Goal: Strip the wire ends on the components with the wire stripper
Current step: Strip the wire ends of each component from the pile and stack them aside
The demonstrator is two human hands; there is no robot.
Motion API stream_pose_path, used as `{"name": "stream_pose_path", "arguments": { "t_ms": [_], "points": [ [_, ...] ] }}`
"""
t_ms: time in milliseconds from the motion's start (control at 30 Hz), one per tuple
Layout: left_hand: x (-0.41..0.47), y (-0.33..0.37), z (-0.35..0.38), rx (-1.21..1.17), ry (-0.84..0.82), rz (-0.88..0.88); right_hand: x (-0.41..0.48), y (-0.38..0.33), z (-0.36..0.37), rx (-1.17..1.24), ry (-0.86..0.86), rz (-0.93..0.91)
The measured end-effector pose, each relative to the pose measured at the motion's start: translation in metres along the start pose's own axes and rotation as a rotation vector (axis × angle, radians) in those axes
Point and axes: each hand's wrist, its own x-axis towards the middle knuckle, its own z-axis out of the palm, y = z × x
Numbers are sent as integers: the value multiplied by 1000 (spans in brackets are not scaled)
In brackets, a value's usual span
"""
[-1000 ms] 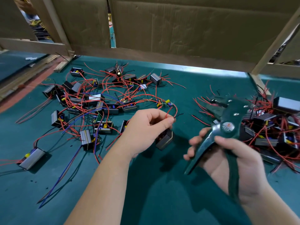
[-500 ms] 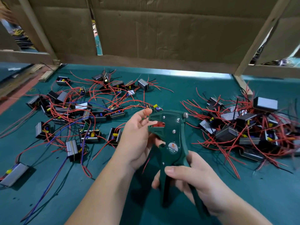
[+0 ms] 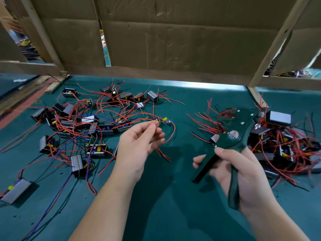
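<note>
My right hand (image 3: 243, 173) grips the two spread handles of the dark green wire stripper (image 3: 231, 136). Its jaws point up and away, over the edge of the right pile of components (image 3: 278, 136), small black boxes with red leads. My left hand (image 3: 139, 146) hovers at the table's middle beside the left pile of components (image 3: 83, 126). Thumb and forefinger pinch a thin red wire (image 3: 157, 125); further red leads trail out below the fingers. The body that this wire belongs to is hidden behind the hand.
Everything lies on a green table mat (image 3: 165, 197). A cardboard wall on a wooden frame (image 3: 173, 49) closes the back. A lone component (image 3: 16, 188) lies at the near left, and long blue and red leads (image 3: 57, 185) run across the mat's left side.
The hands have parted. The stripper has swung right toward the right pile with its handles spread, and my left hand has drawn the wire out of the jaws and moved left.
</note>
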Motion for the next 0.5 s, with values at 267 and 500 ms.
{"name": "stream_pose_path", "arguments": {
  "t_ms": [267,500],
  "points": [
    [-2,5,2,192,62,185,-3,3,-3,24,-82,-16],
    [34,64,-35,997,359,433,-5,12,1,122,-213,110]
  ]
}}
